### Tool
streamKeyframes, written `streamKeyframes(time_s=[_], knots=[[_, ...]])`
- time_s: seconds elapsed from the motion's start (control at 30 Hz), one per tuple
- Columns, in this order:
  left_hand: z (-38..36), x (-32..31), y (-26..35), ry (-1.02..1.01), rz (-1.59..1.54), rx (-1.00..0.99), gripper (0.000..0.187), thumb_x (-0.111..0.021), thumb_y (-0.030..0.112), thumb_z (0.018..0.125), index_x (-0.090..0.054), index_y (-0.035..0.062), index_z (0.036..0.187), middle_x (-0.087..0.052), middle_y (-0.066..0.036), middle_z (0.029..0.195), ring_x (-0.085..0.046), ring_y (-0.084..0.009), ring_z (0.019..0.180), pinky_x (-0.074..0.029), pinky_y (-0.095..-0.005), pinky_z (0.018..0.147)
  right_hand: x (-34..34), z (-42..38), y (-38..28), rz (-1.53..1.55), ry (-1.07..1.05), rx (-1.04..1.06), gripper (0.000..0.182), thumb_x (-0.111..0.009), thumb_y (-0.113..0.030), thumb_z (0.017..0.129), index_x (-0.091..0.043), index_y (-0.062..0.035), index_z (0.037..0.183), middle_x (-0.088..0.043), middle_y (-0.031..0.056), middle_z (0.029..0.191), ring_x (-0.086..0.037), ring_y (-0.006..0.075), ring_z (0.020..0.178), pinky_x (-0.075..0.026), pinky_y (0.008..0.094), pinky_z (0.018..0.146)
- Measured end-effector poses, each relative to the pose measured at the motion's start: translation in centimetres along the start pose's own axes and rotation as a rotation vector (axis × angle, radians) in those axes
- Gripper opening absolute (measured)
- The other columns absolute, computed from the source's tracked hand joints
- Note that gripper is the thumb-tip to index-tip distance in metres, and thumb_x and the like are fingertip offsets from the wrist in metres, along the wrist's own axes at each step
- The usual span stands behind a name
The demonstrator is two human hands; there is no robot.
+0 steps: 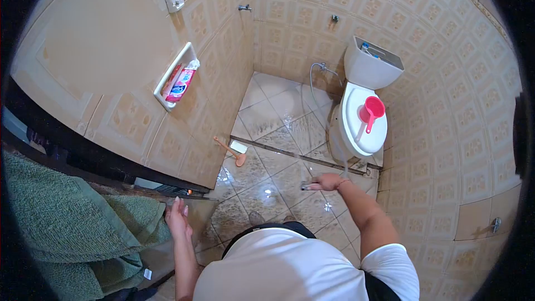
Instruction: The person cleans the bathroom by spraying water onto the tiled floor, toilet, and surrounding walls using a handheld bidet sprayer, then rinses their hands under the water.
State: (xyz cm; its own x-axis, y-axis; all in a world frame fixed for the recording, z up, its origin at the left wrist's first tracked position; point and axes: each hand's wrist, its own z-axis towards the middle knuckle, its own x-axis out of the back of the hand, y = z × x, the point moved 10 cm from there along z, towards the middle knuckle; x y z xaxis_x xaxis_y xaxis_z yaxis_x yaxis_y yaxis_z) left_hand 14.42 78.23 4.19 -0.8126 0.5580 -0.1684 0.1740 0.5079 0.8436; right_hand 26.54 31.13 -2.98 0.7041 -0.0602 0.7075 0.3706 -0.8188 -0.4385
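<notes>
My right hand is closed around a small bidet sprayer, held low over the wet tiled floor. Its thin metal hose loops from a wall valve and runs down to the wrist. Most of the sprayer is hidden in the fingers, with only its tip showing to the left. My left hand has its fingers stretched out, beside the green towel and close to the door's edge. I see nothing in it.
A white toilet stands at the right, a pink dipper on its lid. On the floor by the left wall lie an orange-handled brush and a white block. A low ledge crosses the floor. A wall shelf holds a pink packet.
</notes>
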Motion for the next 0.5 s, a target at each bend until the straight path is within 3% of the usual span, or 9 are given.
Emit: streamKeyframes(time_s=[0.17, 0.27, 0.4, 0.5], knots=[[0.3, -0.1, -0.1, -0.019, 0.005, 0.004, 0.026, -0.058, 0.017, 0.076, -0.050, 0.0086, 0.099, -0.054, -0.001, 0.094, -0.052, -0.0131, 0.087, -0.037, -0.0292, 0.074, 0.5, -4.4, 5.6, -0.050, 0.026, -0.164, 0.055, -0.039, -0.056, 0.077, -0.055, -0.0043, 0.084, -0.056, 0.0183, 0.075, -0.054, 0.0346, 0.073, -0.041, 0.0411, 0.066], [0.4, -0.2, -0.1, -0.027, 0.024, -0.002, 0.026, -0.058, 0.017, 0.075, -0.050, 0.0085, 0.099, -0.054, -0.002, 0.095, -0.052, -0.0136, 0.087, -0.037, -0.0301, 0.075, 0.2, -4.7, 4.8, -0.045, -0.030, -0.095, 0.055, -0.040, -0.056, 0.076, -0.055, -0.0042, 0.085, -0.057, 0.0186, 0.076, -0.054, 0.0349, 0.074, -0.041, 0.0410, 0.067], [0.1, -0.5, 0.1, -0.034, 0.035, -0.012, 0.026, -0.058, 0.017, 0.075, -0.050, 0.0083, 0.099, -0.054, -0.002, 0.097, -0.052, -0.0139, 0.088, -0.037, -0.0306, 0.075, 1.5, -3.5, 5.1, -0.067, -0.034, -0.207, 0.050, -0.042, -0.056, 0.075, -0.057, -0.0110, 0.090, -0.057, 0.0182, 0.083, -0.054, 0.0341, 0.080, -0.040, 0.0417, 0.071], [0.0, -0.6, 0.2, -0.028, 0.035, -0.011, 0.027, -0.059, 0.017, 0.075, -0.049, 0.0081, 0.099, -0.054, -0.002, 0.097, -0.052, -0.0139, 0.088, -0.037, -0.0311, 0.075, 3.7, -3.0, 2.7, -0.025, 0.014, -0.176, 0.049, -0.043, -0.054, 0.075, -0.057, -0.0096, 0.089, -0.057, 0.0184, 0.082, -0.054, 0.0340, 0.079, -0.041, 0.0418, 0.070]])
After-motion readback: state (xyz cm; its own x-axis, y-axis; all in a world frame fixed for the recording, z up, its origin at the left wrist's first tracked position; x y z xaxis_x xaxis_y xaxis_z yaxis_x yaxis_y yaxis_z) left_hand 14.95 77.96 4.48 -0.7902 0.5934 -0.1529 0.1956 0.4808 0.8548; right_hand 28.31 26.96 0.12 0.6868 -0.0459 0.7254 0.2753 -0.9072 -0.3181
